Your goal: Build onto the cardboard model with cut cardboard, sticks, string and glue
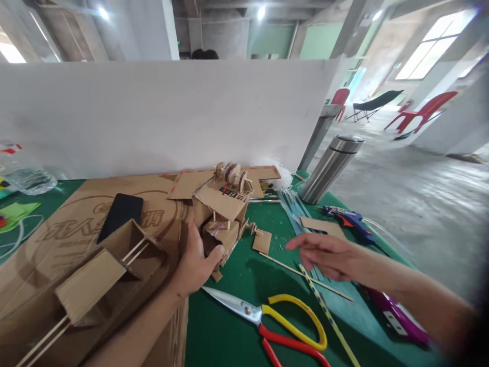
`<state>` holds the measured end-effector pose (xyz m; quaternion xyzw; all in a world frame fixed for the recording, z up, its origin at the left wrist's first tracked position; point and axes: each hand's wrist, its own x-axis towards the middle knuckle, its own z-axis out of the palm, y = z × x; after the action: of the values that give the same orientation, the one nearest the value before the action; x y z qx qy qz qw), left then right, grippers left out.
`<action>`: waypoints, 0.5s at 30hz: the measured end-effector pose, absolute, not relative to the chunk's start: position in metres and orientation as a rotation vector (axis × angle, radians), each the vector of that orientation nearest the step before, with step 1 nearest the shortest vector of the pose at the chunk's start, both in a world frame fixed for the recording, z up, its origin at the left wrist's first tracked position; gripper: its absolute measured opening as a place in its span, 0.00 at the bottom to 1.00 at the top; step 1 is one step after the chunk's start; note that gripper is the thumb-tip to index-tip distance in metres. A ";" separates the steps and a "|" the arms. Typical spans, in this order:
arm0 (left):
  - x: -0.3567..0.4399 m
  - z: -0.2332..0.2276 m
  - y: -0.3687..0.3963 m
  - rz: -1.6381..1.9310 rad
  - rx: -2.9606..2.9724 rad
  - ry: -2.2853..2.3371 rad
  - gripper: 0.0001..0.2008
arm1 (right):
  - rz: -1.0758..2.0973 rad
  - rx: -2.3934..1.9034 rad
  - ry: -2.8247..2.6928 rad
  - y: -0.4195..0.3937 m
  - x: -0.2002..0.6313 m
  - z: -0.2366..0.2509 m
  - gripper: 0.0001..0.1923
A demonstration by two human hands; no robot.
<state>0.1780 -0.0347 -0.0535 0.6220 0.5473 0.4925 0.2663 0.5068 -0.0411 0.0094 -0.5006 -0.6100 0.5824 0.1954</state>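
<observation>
Here the left hand (pixel 196 262) was clamped round the lower near side of a small cardboard model (pixel 221 214), thumb in front, fingers hidden behind it, so the model sat on the green table (pixel 237 326) right at the hand, leaning slightly. The right hand (pixel 324 255) hovered flat and blurred to the right of it, fingers stretched out and close together, holding nothing, just above a thin wooden stick (pixel 305 275) and a striped straw (pixel 328 316).

Risks, as a judgement: the model looked flimsy, with loose flaps and small glued bits on top, so a hard squeeze from the left hand could crush a wall or pop a joint. A loose cardboard scrap (pixel 262 240) lay just right of the model and could get knocked off-mat. The right hand's sweep could flick the stick or straw away.

Just below both hands lay scissors (pixel 267 318) with yellow and red handles, blades pointed toward the left wrist; a careless drop of the arm could catch them. Farther right sat a blue glue gun (pixel 351 220); if hot, that was a burn risk. Beyond it a steel flask (pixel 330 168) leaned and could tip. Left of the left forearm stood a bigger cardboard piece (pixel 91 285) with sticks through it, easy to bump.
</observation>
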 end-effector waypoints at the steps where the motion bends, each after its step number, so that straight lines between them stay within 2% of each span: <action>1: 0.178 -0.052 -0.035 1.291 1.691 1.456 0.42 | 1.780 -1.320 -1.683 -0.045 0.482 0.010 0.23; 3: 0.180 -0.047 -0.036 1.243 1.708 1.431 0.42 | 1.905 -1.166 -1.627 -0.048 0.442 0.006 0.26; 6: 0.183 -0.041 -0.036 1.236 1.743 1.407 0.38 | 1.975 -1.041 -1.530 -0.042 0.407 -0.006 0.25; 10: 0.184 -0.040 -0.034 1.208 1.787 1.382 0.36 | 2.064 -1.063 -1.293 -0.033 0.395 -0.024 0.23; 15: 0.183 -0.046 -0.031 1.184 1.803 1.421 0.35 | 2.005 -1.109 -1.046 -0.031 0.394 -0.037 0.22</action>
<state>0.1833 -0.0310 -0.0457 0.6711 0.5288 0.4405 0.2756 0.3936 -0.0311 -0.0374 -0.4190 -0.3952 0.7579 0.3063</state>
